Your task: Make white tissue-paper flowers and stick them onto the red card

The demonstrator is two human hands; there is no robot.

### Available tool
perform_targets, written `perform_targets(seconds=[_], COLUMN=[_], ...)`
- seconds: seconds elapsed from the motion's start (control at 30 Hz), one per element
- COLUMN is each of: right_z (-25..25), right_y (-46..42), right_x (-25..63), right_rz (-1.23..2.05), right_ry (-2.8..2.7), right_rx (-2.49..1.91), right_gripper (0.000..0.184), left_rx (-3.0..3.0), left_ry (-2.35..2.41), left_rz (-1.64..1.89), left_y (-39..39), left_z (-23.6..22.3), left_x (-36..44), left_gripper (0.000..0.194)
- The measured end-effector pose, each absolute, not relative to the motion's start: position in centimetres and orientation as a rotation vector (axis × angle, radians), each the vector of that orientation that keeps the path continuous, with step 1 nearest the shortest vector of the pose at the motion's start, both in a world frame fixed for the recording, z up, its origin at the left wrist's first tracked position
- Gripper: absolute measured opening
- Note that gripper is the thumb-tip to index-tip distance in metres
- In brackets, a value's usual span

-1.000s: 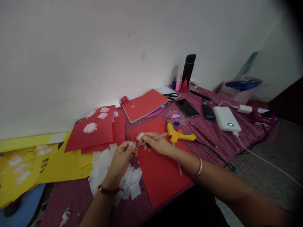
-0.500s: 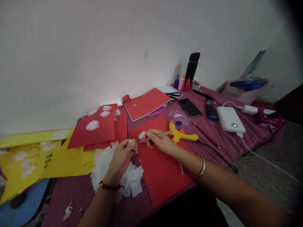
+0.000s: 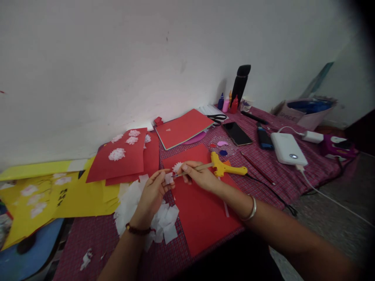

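Note:
My left hand [image 3: 156, 190] pinches a small white paper square [image 3: 169, 178] between thumb and fingers. My right hand [image 3: 197, 175] is closed round a thin wooden stick [image 3: 204, 166], perhaps a brush, whose lower tip meets the paper square. Beneath both hands lies a red paper sheet [image 3: 202, 214], with a white ruffled paper flower [image 3: 177, 167] partly covered by my right fingers. A heap of loose white paper squares [image 3: 166, 220] spreads beside my left wrist. Just beyond my right hand rests a yellow glue gun [image 3: 228, 168], its black cord trailing right.
Red cards with white flowers [image 3: 117, 166] and yellow painted paper [image 3: 79, 195] lie left. Behind are stacked red sheets [image 3: 184, 128], scissors [image 3: 217, 118], a paint palette [image 3: 223, 145] and paint bottles [image 3: 233, 105]. Right are a phone [image 3: 237, 133], a red pencil [image 3: 258, 168] and a white power bank [image 3: 288, 149].
My left fingers have opened out a little, so the paper square now shows flatter against the stick's tip. My right hand stays almost in place. The whole view has shifted slightly.

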State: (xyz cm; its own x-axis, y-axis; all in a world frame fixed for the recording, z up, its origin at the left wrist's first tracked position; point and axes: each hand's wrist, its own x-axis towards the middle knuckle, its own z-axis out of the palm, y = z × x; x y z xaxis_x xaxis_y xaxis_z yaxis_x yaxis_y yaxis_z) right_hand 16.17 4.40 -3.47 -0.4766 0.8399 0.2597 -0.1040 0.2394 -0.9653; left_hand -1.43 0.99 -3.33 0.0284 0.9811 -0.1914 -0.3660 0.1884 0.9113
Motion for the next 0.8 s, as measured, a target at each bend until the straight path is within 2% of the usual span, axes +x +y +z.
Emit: perform_targets(seconds=[0.2,0.8], right_z=[-3.33,-3.09], right_y=[4.16,4.25], right_x=[16.04,16.04], right_rz=[1.333,1.290], right_ry=[-1.716,-1.770], right_rx=[-0.677,-0.709], right_gripper=[0.035,0.032], left_rx=[0.766,0.863], left_ry=[0.981,1.062], left_rz=[1.170,1.231], left_y=[0.97,0.90], left_z=[-3.08,-3.12], left_x=[-1.32,-0.95], left_gripper=[0.029,0.028])
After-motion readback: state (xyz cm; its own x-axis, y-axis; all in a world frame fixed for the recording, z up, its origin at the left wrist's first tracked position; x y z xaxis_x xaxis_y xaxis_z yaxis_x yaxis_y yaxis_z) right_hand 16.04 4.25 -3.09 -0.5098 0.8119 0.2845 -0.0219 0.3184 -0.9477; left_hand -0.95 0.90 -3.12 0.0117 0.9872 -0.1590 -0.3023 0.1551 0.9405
